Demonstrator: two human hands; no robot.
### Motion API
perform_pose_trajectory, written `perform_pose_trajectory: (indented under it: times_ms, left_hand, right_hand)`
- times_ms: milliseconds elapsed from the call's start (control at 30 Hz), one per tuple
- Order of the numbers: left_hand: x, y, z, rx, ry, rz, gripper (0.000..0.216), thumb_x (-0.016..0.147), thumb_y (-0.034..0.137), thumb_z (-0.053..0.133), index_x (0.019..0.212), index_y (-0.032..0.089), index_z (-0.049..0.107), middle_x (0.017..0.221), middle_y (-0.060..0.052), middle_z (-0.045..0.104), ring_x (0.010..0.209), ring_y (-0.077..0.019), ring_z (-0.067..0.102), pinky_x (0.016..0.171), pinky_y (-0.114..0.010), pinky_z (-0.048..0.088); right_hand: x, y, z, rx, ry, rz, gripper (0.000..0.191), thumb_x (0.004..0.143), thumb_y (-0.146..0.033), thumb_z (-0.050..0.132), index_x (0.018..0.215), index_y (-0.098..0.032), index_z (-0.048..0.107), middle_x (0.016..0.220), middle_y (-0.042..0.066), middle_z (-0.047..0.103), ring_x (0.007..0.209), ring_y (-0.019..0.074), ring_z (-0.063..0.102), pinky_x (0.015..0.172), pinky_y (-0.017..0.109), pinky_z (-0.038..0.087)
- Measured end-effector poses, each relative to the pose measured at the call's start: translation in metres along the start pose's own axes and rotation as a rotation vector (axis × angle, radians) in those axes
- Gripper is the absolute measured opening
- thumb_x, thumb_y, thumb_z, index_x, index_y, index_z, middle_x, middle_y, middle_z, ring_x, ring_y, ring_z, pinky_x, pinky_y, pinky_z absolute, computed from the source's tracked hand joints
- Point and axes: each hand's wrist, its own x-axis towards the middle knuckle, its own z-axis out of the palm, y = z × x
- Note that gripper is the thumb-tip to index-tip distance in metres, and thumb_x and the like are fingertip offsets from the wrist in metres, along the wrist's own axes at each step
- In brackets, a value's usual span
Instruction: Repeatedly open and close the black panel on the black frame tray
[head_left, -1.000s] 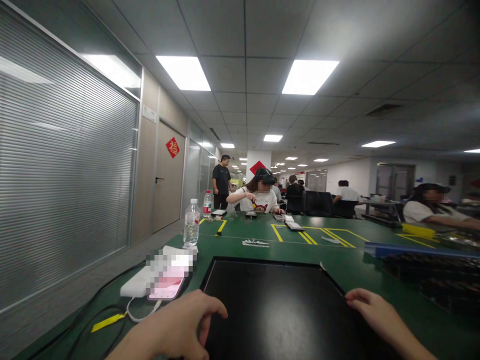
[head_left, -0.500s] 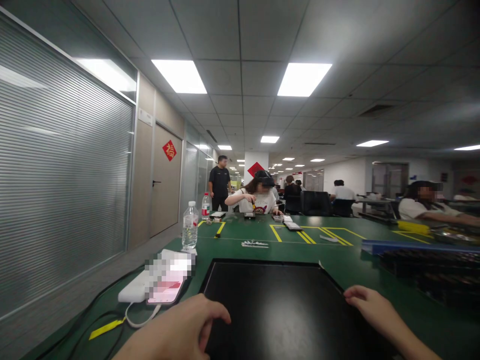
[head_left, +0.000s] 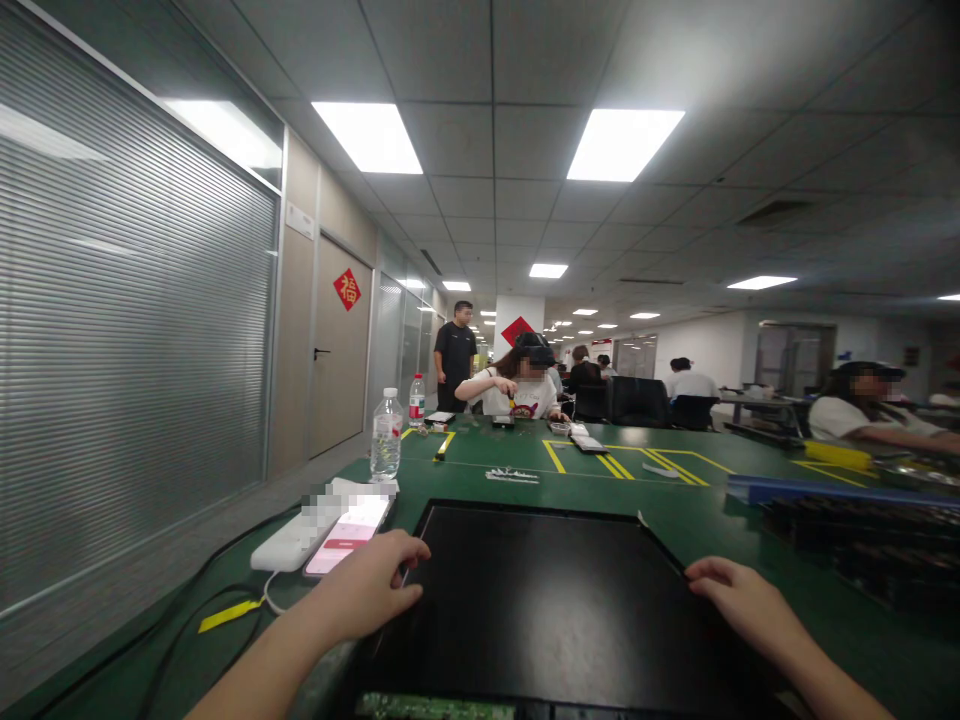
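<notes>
A large black flat screen panel (head_left: 555,600) lies on the green table in front of me, with part of a green circuit board (head_left: 435,706) showing at its near edge. My left hand (head_left: 379,580) is over the panel's left edge, thumb and curled fingers apart; whether it presses on the surface is unclear. At the right edge, my right hand (head_left: 739,595) has its fingers together on the rim. What the fingertips do underneath is hidden.
Left of the panel lie a phone (head_left: 352,532), a white power bank (head_left: 289,540) with a cable, and a water bottle (head_left: 385,437). Dark parts (head_left: 847,540) and a blue strip (head_left: 810,490) are at the right. A person (head_left: 517,390) works across the table.
My left hand has moved forward to the panel's left edge. The right hand stays at the right edge. The view has tilted down slightly, showing the circuit board.
</notes>
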Motion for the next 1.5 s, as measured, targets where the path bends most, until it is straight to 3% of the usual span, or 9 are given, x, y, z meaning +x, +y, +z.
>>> perform_pose_trajectory:
  times_ms: [100, 233, 467, 633, 800, 933, 1200, 1300, 1500]
  left_hand:
    - [0.003, -0.01, 0.003, 0.027, 0.041, -0.026, 0.032, 0.071, 0.029, 0.05, 0.099, 0.021, 0.064, 0.098, -0.008, 0.062, 0.088, -0.0212, 0.057, 0.08, -0.031, 0.039]
    - [0.005, -0.014, 0.008, -0.031, 0.005, -0.102, 0.035, 0.074, 0.027, 0.048, 0.106, 0.022, 0.062, 0.104, -0.01, 0.064, 0.099, -0.0247, 0.056, 0.085, -0.034, 0.038]
    - [0.004, -0.019, 0.016, -0.109, -0.031, -0.133, 0.052, 0.069, 0.013, 0.047, 0.119, 0.023, 0.055, 0.117, -0.01, 0.061, 0.107, -0.0266, 0.054, 0.09, -0.038, 0.037]
    - [0.006, -0.022, 0.016, -0.137, 0.037, -0.159, 0.054, 0.06, 0.004, 0.046, 0.106, 0.024, 0.064, 0.115, -0.006, 0.062, 0.11, -0.0252, 0.053, 0.094, -0.036, 0.035]
    - [0.015, -0.026, 0.019, -0.556, 0.049, -0.24, 0.054, 0.052, -0.001, 0.047, 0.1, 0.018, 0.063, 0.098, -0.004, 0.069, 0.1, -0.0209, 0.06, 0.084, -0.029, 0.044]
    - [0.016, -0.017, 0.015, -0.927, 0.074, -0.318, 0.056, 0.051, -0.004, 0.042, 0.101, 0.015, 0.059, 0.108, -0.007, 0.066, 0.102, -0.0201, 0.059, 0.077, -0.027, 0.049]
    - [0.019, -0.012, 0.014, -1.149, 0.143, -0.399, 0.054, 0.058, -0.002, 0.045, 0.107, 0.017, 0.055, 0.124, -0.007, 0.056, 0.106, -0.0191, 0.057, 0.079, -0.027, 0.049]
    - [0.023, -0.015, 0.018, -1.158, 0.143, -0.422, 0.05, 0.057, -0.001, 0.046, 0.103, 0.017, 0.056, 0.117, -0.007, 0.06, 0.098, -0.0188, 0.061, 0.075, -0.028, 0.05]
    - [0.026, -0.019, 0.023, -1.212, 0.093, -0.498, 0.047, 0.058, 0.004, 0.048, 0.103, 0.018, 0.053, 0.079, -0.002, 0.069, 0.067, -0.018, 0.066, 0.063, -0.03, 0.051]
  right_hand:
    - [0.001, 0.002, -0.002, -0.012, 0.037, 0.002, 0.023, 0.065, -0.031, 0.049, 0.076, -0.025, 0.068, 0.082, 0.002, 0.071, 0.082, 0.0223, 0.062, 0.069, 0.029, 0.044]
    - [0.005, 0.009, -0.002, -0.033, 0.083, 0.038, 0.026, 0.065, -0.031, 0.047, 0.078, -0.024, 0.068, 0.083, 0.004, 0.071, 0.08, 0.0237, 0.063, 0.068, 0.03, 0.044]
    - [0.006, 0.014, 0.008, -0.027, 0.023, 0.019, 0.025, 0.062, -0.025, 0.048, 0.075, -0.023, 0.068, 0.081, 0.003, 0.071, 0.079, 0.0217, 0.063, 0.068, 0.028, 0.044]
    - [0.004, 0.012, 0.006, 0.0, 0.008, 0.011, 0.026, 0.062, -0.026, 0.047, 0.076, -0.023, 0.069, 0.081, 0.003, 0.071, 0.079, 0.0219, 0.063, 0.068, 0.028, 0.044]
    - [0.006, 0.014, 0.004, 0.013, -0.016, 0.016, 0.026, 0.063, -0.03, 0.047, 0.078, -0.024, 0.068, 0.078, 0.002, 0.07, 0.074, 0.0211, 0.063, 0.064, 0.028, 0.043]
    - [0.008, 0.016, 0.003, -0.015, -0.026, 0.022, 0.027, 0.064, -0.033, 0.047, 0.08, -0.026, 0.067, 0.075, 0.002, 0.069, 0.072, 0.0213, 0.063, 0.064, 0.029, 0.043]
    - [0.004, 0.014, 0.0, -0.028, 0.01, 0.04, 0.026, 0.065, -0.035, 0.047, 0.078, -0.026, 0.068, 0.078, 0.003, 0.07, 0.074, 0.0217, 0.063, 0.064, 0.029, 0.043]
    - [0.005, 0.015, 0.001, -0.019, 0.003, 0.054, 0.025, 0.064, -0.034, 0.048, 0.076, -0.026, 0.068, 0.078, 0.002, 0.07, 0.074, 0.0215, 0.063, 0.063, 0.028, 0.043]
    - [0.007, 0.017, 0.003, -0.009, 0.012, 0.04, 0.025, 0.063, -0.033, 0.048, 0.076, -0.026, 0.069, 0.081, 0.002, 0.07, 0.076, 0.0221, 0.063, 0.065, 0.029, 0.043]
